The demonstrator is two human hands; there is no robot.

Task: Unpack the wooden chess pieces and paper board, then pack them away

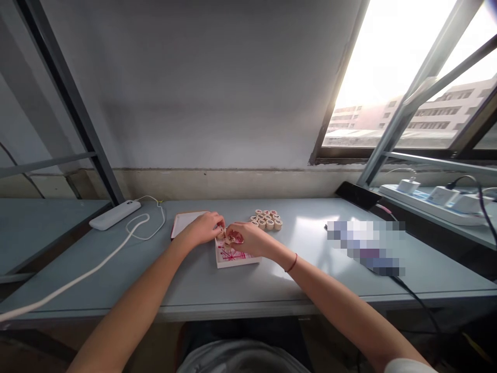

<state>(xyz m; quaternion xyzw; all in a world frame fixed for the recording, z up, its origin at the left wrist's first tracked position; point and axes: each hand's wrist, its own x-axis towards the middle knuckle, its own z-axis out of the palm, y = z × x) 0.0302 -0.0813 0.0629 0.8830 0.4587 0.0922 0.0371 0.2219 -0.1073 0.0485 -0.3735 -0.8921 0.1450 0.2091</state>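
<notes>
An open white box point(238, 263) with red-lined paper in it lies on the desk. Over its back left part are both hands, close together. My left hand point(204, 227) has its fingertips closed on a round wooden piece point(221, 233) at the box's left side. Just beside it, my right hand point(248, 238), with a red string at the wrist, pinches another round wooden piece marked with a character point(230, 240). Behind the box to the right, several round wooden pieces point(266, 219) with black or red characters stand grouped in rows.
A box lid point(188, 220) lies left of the box. Further left are a white power bank point(115, 215) and a white cable point(97, 268). A blurred object point(365, 247), a black phone-like item point(357, 195) and a power strip point(433, 203) are at the right.
</notes>
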